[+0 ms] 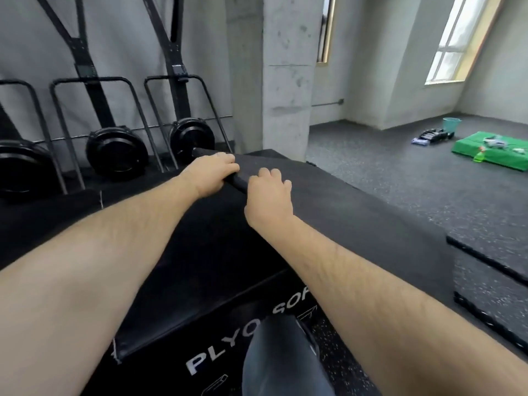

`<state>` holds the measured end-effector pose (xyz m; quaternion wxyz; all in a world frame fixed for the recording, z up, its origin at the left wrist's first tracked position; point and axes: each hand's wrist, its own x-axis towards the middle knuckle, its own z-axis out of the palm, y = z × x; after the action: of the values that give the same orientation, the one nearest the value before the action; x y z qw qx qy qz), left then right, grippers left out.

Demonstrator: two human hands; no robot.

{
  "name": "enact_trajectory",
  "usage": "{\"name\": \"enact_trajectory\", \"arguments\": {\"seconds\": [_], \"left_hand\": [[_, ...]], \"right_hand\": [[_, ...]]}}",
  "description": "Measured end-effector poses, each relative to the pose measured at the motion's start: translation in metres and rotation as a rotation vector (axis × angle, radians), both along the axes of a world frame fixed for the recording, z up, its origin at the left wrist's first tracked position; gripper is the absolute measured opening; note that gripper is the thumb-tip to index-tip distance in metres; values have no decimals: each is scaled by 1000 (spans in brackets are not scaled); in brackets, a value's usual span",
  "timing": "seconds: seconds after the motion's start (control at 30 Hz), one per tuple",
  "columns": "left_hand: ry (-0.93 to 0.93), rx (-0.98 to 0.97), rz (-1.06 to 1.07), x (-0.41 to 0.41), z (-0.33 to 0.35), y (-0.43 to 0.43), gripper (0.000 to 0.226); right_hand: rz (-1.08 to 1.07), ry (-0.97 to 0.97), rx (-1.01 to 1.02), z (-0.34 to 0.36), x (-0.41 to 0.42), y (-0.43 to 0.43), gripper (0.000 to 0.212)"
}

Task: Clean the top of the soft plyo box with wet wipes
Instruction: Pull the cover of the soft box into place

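Grey trouser leg [285,358], nearest, against the lettered front of the black soft plyo box [357,218], which stands on speckled floor [400,172] by a concrete pillar [283,81]. Left hand [211,174] and right hand [268,195]: both curled over a raised black edge [240,182] on the box top. Far right: teal bucket [452,124], contents unseen, near a green mat [471,147] with a spray bottle [479,155].

Can't read the full print on the side of the plyo box [343,210], just "PLYO SOF", with the rest hidden behind the right forearm [371,295] and a knee [283,358]. No view of the fingertips on the left hand [211,174] or right hand [268,201], curled over a black ridge up top. Way too small and blurry to name the bits on the green mat [491,151], itself cropped at the right edge. Same deal with the leftmost weight plate [23,170], cut by the left edge.
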<state>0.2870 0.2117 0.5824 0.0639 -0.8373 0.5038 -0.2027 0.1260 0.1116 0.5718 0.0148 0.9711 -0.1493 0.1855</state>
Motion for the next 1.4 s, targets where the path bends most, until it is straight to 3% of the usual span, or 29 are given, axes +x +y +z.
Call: {"name": "enact_trajectory", "arguments": {"seconds": [0.23,0.33,0.43,0.53,0.6,0.77,0.97,1.13,1.4], "left_hand": [[-43,-41,208,5,-21,129,40],[89,-208,270,-2,-51,167,44],[513,-728,401,-27,-87,189,43],[1206,-1286,512,-53,-99,178,24],[1479,-1426,516,-66,-95,168,22],[1386,-1418,598,-63,-98,159,43],[1318,-1461,686,-47,-87,175,45],[1254,-1478,735,-48,-79,224,45],[1138,-1505,846,-72,-81,284,46]], "right_hand": [[135,112,203,20,28,125,33],[136,168,241,6,30,154,25],[138,179,262,-14,26,169,13],[123,173,292,-34,23,170,9],[126,150,300,-41,23,169,4],[192,140,396,-66,30,166,19],[514,211,427,-79,31,140,45],[705,269,420,-76,37,159,43],[931,198,398,-85,37,210,39]]}}
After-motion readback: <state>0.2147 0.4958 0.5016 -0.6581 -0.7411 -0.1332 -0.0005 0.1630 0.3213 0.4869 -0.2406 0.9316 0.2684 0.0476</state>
